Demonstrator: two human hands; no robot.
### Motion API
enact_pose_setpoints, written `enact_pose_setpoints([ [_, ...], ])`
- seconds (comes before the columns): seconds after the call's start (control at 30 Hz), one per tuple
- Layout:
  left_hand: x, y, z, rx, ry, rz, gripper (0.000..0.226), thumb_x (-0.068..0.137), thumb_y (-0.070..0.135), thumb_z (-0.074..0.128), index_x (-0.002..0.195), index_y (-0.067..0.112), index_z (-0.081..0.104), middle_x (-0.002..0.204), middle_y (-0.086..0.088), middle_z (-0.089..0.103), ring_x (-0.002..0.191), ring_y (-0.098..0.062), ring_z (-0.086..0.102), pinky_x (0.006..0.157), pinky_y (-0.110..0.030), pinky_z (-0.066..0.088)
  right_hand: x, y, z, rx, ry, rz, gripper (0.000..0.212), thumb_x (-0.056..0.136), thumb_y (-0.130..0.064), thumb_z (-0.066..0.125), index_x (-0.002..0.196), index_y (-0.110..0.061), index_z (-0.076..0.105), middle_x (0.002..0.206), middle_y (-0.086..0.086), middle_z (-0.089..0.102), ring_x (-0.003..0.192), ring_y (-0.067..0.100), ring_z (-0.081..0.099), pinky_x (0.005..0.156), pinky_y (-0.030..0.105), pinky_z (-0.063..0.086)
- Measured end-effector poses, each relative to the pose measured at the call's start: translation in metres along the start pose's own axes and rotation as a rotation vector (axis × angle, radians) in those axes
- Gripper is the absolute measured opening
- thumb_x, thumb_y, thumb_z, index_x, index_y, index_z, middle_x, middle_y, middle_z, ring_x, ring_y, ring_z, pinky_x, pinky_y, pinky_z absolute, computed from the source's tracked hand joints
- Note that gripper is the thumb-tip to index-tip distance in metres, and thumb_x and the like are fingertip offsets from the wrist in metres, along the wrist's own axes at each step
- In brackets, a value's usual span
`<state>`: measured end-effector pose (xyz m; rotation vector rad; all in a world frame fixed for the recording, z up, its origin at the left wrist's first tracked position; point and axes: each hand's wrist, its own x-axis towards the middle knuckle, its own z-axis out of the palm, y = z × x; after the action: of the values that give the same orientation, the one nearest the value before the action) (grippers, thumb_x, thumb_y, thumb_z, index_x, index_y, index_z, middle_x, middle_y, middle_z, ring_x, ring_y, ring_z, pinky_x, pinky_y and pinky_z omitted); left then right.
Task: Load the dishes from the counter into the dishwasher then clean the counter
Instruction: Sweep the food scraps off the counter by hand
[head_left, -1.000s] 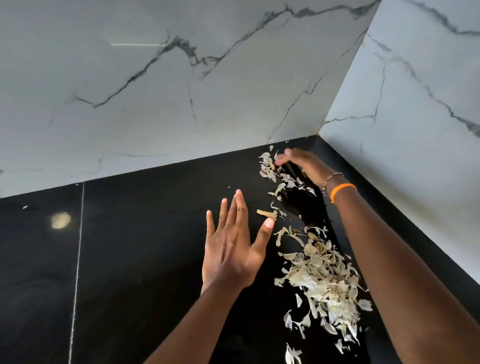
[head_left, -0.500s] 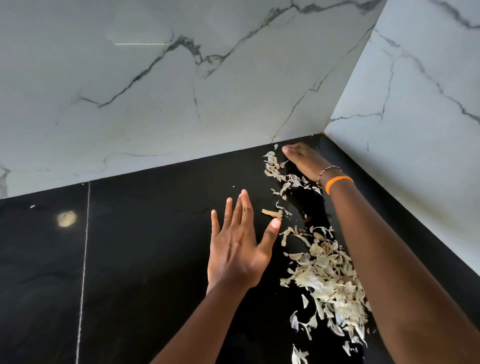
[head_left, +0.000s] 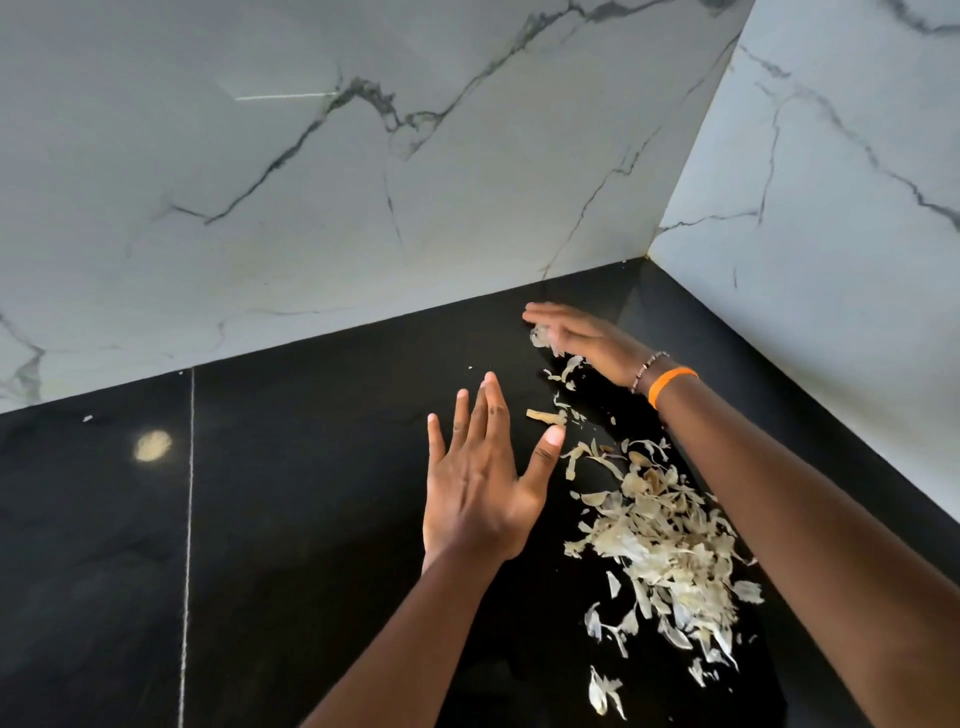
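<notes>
At two o'clock on the black table (head_left: 311, 519), dry peels (head_left: 670, 551) look light and flyaway, so sweep from their far edge, where your flat right hand (head_left: 582, 338) rests, toward your open left hand (head_left: 478, 488).

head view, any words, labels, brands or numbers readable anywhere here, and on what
None: nothing written shows in this view.
The orange wristband on the right arm looks plain on its visible side.
The marble wall carries only grey veins; the black counter only a seam and a light reflection.
</notes>
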<state>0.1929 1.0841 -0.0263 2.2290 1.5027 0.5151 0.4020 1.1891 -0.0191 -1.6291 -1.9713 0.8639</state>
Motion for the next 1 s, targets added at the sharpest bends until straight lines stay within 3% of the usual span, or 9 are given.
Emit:
enact_pose_setpoints([
  [0.17, 0.000, -0.001, 0.001, 0.010, -0.008, 0.000, 0.095, 0.073, 0.074, -0.015, 0.149, 0.017, -0.012, 0.158, 0.004, -0.002, 0.145, -0.011, -0.011, 0.118, -0.038, -0.010, -0.077, -0.023, 0.006, 0.150, -0.210, -0.025, 0.050, 0.091, -0.035, 0.031, 0.129, -0.011, 0.053, 0.142, -0.005, 0.045, 0.135, -0.001, 0.031, 0.105, 0.003, 0.023],
  [0.27, 0.000, 0.000, 0.001, 0.019, -0.003, 0.009, 0.097, 0.072, 0.075, -0.016, 0.149, 0.016, -0.011, 0.159, 0.003, -0.001, 0.145, -0.012, -0.010, 0.119, -0.039, -0.009, -0.095, -0.011, -0.011, 0.217, -0.048, 0.017, 0.048, 0.091, -0.036, 0.030, 0.129, -0.019, 0.053, 0.142, -0.005, 0.046, 0.137, 0.000, 0.030, 0.109, 0.007, 0.020],
  [0.37, 0.000, 0.000, 0.000, 0.036, -0.004, 0.013, 0.102, 0.069, 0.077, -0.020, 0.149, 0.015, -0.010, 0.159, 0.003, 0.000, 0.145, -0.013, -0.009, 0.118, -0.039, -0.009, -0.087, 0.014, -0.024, 0.046, 0.140, 0.177, 0.054, 0.092, -0.042, 0.029, 0.142, -0.025, 0.031, 0.154, -0.005, 0.022, 0.144, 0.006, 0.009, 0.120, 0.032, 0.003],
  [0.5, 0.000, 0.000, 0.001, 0.015, 0.009, 0.019, 0.098, 0.072, 0.076, -0.017, 0.149, 0.016, -0.009, 0.159, 0.003, 0.000, 0.145, -0.013, -0.009, 0.119, -0.039, -0.009, -0.092, 0.004, 0.006, -0.501, -0.014, 0.174, 0.068, 0.092, -0.058, 0.001, 0.148, -0.021, 0.002, 0.156, -0.006, -0.007, 0.144, 0.007, -0.009, 0.115, 0.025, -0.008],
  [0.57, 0.000, -0.001, 0.001, -0.040, 0.025, 0.007, 0.095, 0.073, 0.076, -0.014, 0.149, 0.017, -0.012, 0.158, 0.003, -0.002, 0.145, -0.012, -0.009, 0.119, -0.038, -0.007, -0.109, -0.017, 0.022, -0.325, -0.122, 0.035, 0.074, 0.085, -0.065, -0.004, 0.147, -0.025, 0.005, 0.152, -0.016, -0.004, 0.141, -0.003, -0.008, 0.115, 0.018, -0.008],
  [0.67, -0.003, 0.000, -0.002, -0.173, 0.081, -0.003, 0.095, 0.072, 0.079, -0.012, 0.146, 0.020, -0.021, 0.158, 0.002, -0.008, 0.145, -0.010, -0.011, 0.120, -0.036, -0.005, -0.116, -0.043, 0.017, 0.147, -0.205, -0.008, 0.067, 0.085, -0.067, 0.022, 0.141, -0.031, 0.032, 0.147, -0.020, 0.027, 0.133, -0.017, 0.018, 0.110, 0.004, 0.010],
  [0.73, -0.004, 0.000, -0.004, -0.249, 0.133, -0.019, 0.096, 0.072, 0.081, -0.011, 0.145, 0.020, -0.022, 0.158, 0.002, -0.011, 0.145, -0.009, -0.012, 0.119, -0.035, -0.006, -0.092, -0.051, 0.008, 0.162, -0.149, -0.024, 0.061, 0.089, -0.061, 0.029, 0.139, -0.028, 0.037, 0.147, -0.017, 0.031, 0.137, -0.009, 0.020, 0.117, 0.018, 0.007],
  [0.83, -0.003, 0.000, -0.005, -0.298, 0.180, -0.049, 0.101, 0.070, 0.083, -0.011, 0.147, 0.018, -0.019, 0.158, 0.003, -0.013, 0.145, -0.008, -0.011, 0.119, -0.034, -0.007, -0.037, -0.060, 0.013, 0.026, -0.145, 0.052, 0.047, 0.101, -0.031, 0.031, 0.146, -0.025, 0.022, 0.157, -0.011, 0.009, 0.144, 0.005, -0.003, 0.119, 0.042, -0.006],
  [1.0, -0.001, 0.000, -0.006, -0.295, 0.181, -0.066, 0.105, 0.067, 0.084, -0.012, 0.148, 0.018, -0.014, 0.158, 0.003, -0.010, 0.145, -0.009, -0.008, 0.120, -0.035, -0.005, -0.003, -0.072, 0.056, -0.434, -0.290, -0.060, 0.055, 0.101, -0.033, 0.026, 0.149, -0.019, 0.004, 0.158, -0.003, -0.005, 0.145, 0.012, -0.009, 0.119, 0.040, -0.007],
])
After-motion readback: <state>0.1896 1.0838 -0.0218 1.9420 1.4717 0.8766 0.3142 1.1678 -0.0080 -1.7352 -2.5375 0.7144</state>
